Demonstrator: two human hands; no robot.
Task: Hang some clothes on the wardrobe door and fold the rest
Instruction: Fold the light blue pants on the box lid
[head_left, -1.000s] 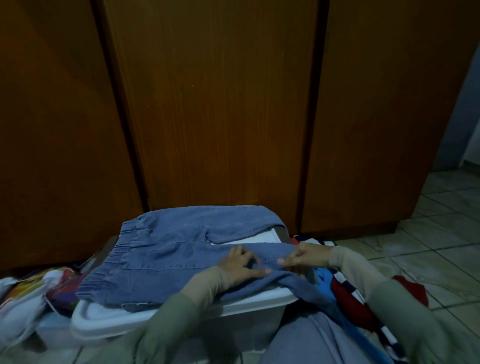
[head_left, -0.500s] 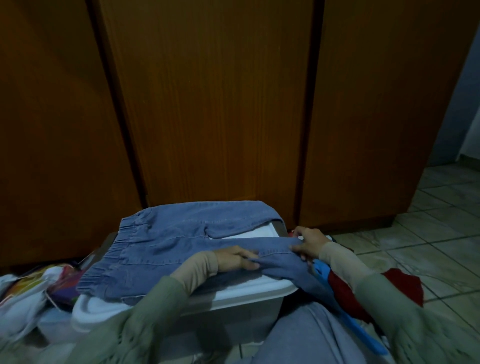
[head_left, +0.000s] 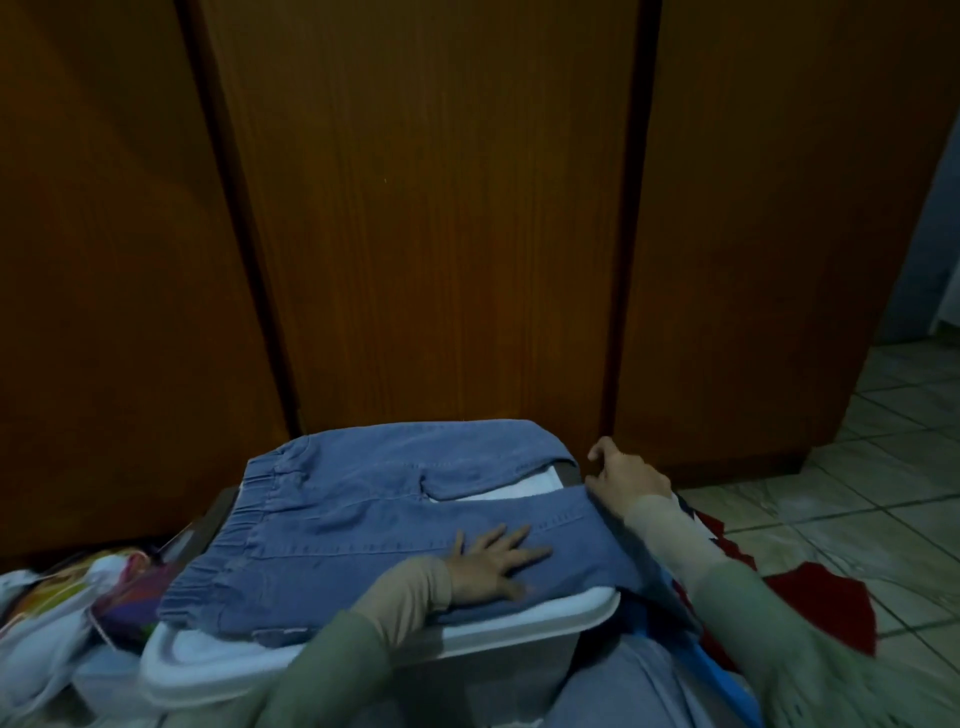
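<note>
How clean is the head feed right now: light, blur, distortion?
Head view: dim, with a bluish cast; wardrobe doors bow from wide-angle distortion; the sleeve at the lower right corner is smeared; blue trousers and left hand read clearly enough.

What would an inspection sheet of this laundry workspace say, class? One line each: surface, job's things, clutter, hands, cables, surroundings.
Surface: white plastic bin lid, serving as the folding table.
Job's things: blue jeans spread flat on the lid, one leg trailing off its right edge.
Clutter: pile of clothes at left; red garment on the floor at right.
Hands: left hand pressed flat on the jeans; right hand at the leg's edge, grip unclear.
Cables: nothing seen.
Surroundings: closed wooden wardrobe doors; tiled floor.
</note>
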